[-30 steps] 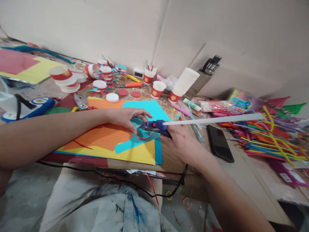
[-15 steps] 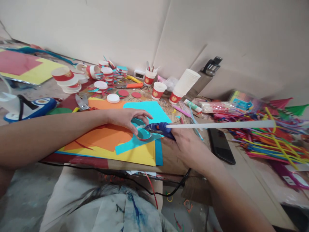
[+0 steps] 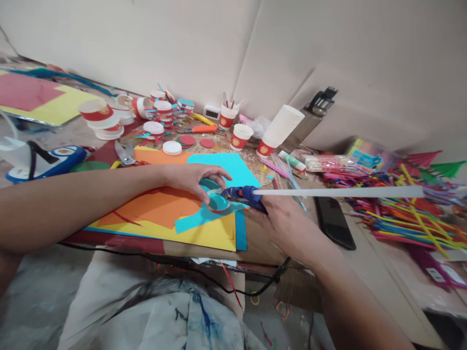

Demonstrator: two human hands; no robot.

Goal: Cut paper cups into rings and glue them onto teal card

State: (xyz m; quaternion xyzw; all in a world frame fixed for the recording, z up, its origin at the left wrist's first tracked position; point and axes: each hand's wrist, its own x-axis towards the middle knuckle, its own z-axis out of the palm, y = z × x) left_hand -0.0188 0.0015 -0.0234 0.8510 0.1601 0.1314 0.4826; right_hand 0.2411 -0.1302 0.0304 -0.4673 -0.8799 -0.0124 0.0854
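Table (image 3: 368, 277) with paper sheets (image 3: 204, 232), cups (image 3: 239, 136)

Grip of glue gun (image 3: 243, 194) buried in right hand (image 3: 288, 221); only nose + rear show. Nozzle tip vs red ring (image 3: 219, 204): touching or not, can't tell. Left hand (image 3: 191, 176) hides ring's far rim. Coloured sticks (image 3: 408, 214) at rt blurred, cut by edge. Cup (image 3: 239, 137) logo too small to read. Both arms run out of frame.

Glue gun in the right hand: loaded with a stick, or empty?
Loaded. A long white glue stick juts from the rear of the blue glue gun, gripped by the right hand.
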